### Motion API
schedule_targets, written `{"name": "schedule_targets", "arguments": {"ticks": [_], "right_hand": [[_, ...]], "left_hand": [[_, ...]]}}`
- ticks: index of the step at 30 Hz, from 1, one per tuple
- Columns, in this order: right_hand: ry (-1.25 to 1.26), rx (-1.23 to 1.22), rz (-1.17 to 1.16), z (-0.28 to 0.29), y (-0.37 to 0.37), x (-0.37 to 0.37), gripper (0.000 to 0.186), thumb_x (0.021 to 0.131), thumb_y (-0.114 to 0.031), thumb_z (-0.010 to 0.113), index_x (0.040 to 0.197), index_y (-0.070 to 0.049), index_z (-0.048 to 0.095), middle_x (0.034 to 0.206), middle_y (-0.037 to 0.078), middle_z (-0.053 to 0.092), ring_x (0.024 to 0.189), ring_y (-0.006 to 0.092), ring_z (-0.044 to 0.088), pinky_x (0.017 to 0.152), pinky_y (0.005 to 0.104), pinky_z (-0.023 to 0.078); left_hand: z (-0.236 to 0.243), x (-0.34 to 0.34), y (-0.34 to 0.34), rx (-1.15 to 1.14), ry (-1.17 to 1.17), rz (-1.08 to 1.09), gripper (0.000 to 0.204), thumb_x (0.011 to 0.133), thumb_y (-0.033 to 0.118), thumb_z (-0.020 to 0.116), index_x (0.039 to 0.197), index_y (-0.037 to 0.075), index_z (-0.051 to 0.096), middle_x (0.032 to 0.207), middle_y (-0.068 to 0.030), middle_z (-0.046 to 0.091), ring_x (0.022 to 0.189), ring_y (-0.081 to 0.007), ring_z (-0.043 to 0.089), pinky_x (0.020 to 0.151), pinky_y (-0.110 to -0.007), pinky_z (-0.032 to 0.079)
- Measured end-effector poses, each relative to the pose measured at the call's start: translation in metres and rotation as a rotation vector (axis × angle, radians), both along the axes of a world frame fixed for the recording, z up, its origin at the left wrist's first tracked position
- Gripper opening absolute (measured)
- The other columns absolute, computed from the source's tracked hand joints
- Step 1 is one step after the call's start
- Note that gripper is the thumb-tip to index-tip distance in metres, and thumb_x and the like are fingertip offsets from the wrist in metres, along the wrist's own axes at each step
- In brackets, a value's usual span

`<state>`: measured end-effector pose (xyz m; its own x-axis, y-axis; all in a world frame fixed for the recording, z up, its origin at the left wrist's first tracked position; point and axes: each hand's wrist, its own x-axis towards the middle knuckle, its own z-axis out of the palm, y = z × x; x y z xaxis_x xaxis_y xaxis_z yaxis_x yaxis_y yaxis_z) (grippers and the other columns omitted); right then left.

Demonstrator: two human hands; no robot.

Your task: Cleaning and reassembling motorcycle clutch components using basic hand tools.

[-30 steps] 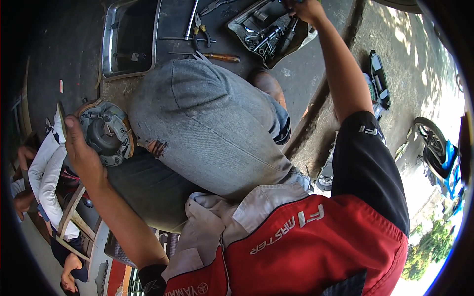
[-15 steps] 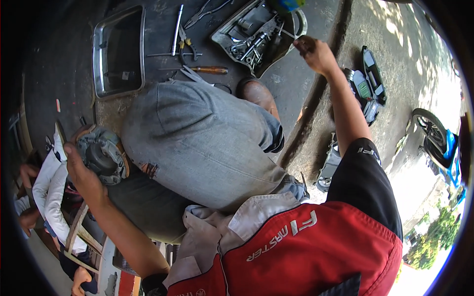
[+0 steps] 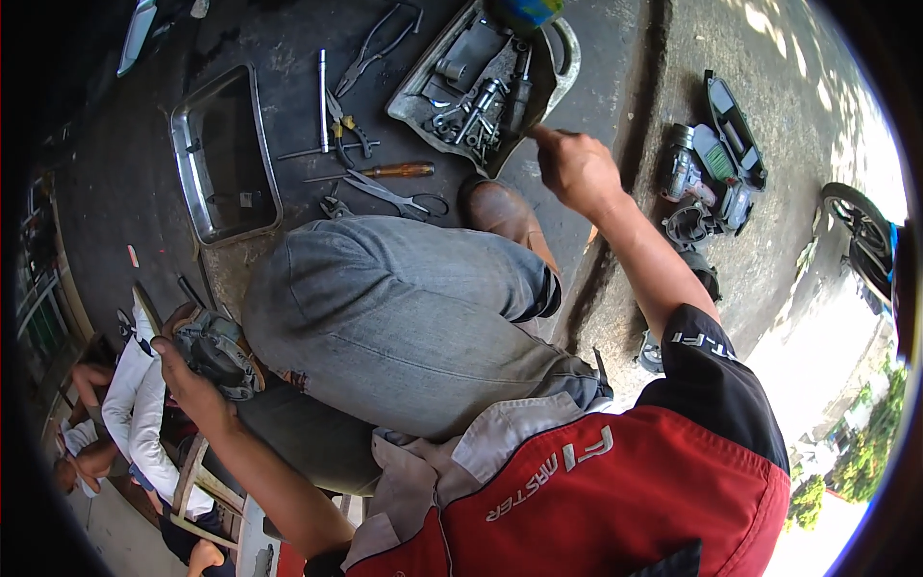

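Observation:
At the left, my left hand [image 3: 197,383] is closed along the side of a grey, greasy metal engine part [image 3: 229,348], its thumb up and its other fingers largely hidden. A thin flat strip [image 3: 145,310] stands up beside the thumb tip; I cannot tell whether the hand holds it. My right hand [image 3: 585,175] is by the near right edge of a tool tray [image 3: 562,85], fingers curled and index finger toward the tray. Whatever it holds, if anything, is too dark to make out. Inside the tray lie sockets [image 3: 473,117] and other metal tools.
Scissors [image 3: 386,192], a screwdriver [image 3: 394,170], pliers [image 3: 343,125], and a long rod [image 3: 324,101] lie before my knee. A metal-rimmed basin [image 3: 258,226] stands left of them. A power tool [image 3: 681,163] and open case [image 3: 735,130] lie right. Other people sit at left.
My right hand has come back from the tray's far right side to its near edge. The view has shifted, so the floor things sit lower. My left hand stays at the engine part.

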<state>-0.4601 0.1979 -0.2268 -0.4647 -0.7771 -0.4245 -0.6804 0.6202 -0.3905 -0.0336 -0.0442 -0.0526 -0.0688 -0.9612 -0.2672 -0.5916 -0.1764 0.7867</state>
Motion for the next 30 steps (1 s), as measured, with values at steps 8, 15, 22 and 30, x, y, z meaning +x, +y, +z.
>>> {"name": "schedule_targets", "arguments": {"ticks": [8, 15, 22, 30], "right_hand": [[0.111, 0.278, 0.214, 0.016, -0.032, -0.024, 0.028, 0.091, -0.027, 0.059, 0.114, -0.022, 0.074, 0.093, 0.020, 0.074, 0.088, 0.0407, 0.072, 0.079, 0.0513, 0.060], [0.146, 0.264, 0.216, 0.018, -0.043, -0.028, 0.026, 0.092, -0.026, 0.058, 0.111, -0.022, 0.075, 0.092, 0.021, 0.073, 0.089, 0.0421, 0.071, 0.081, 0.0532, 0.058], [-0.018, -0.102, 0.135, -0.018, -0.055, -0.022, 0.026, 0.090, -0.022, 0.062, 0.112, -0.016, 0.075, 0.094, 0.021, 0.074, 0.091, 0.0434, 0.070, 0.083, 0.0513, 0.057], [-0.091, 0.046, 0.392, -0.102, -0.110, 0.015, 0.027, 0.090, -0.022, 0.060, 0.107, -0.007, 0.077, 0.107, 0.019, 0.075, 0.100, 0.0403, 0.072, 0.089, 0.0481, 0.058]], "left_hand": [[0.000, -0.003, 0.001, 0.011, -0.019, 0.077, 0.074, 0.108, 0.060, 0.039, 0.131, -0.006, 0.063, 0.124, -0.0146, 0.067, 0.112, -0.0236, 0.065, 0.101, -0.036, 0.050], [0.001, -0.006, 0.002, 0.023, 0.041, 0.043, 0.074, 0.109, 0.059, 0.035, 0.128, -0.007, 0.063, 0.121, -0.0148, 0.067, 0.110, -0.0238, 0.065, 0.101, -0.036, 0.048], [0.002, -0.008, 0.006, -0.046, 0.018, 0.066, 0.075, 0.108, 0.061, 0.035, 0.126, -0.006, 0.064, 0.115, -0.0133, 0.067, 0.107, -0.0229, 0.063, 0.099, -0.035, 0.048], [0.008, -0.002, 0.010, -0.043, 0.057, 0.025, 0.076, 0.108, 0.062, 0.032, 0.122, -0.005, 0.065, 0.113, -0.0128, 0.067, 0.105, -0.0219, 0.063, 0.098, -0.034, 0.048]]}}
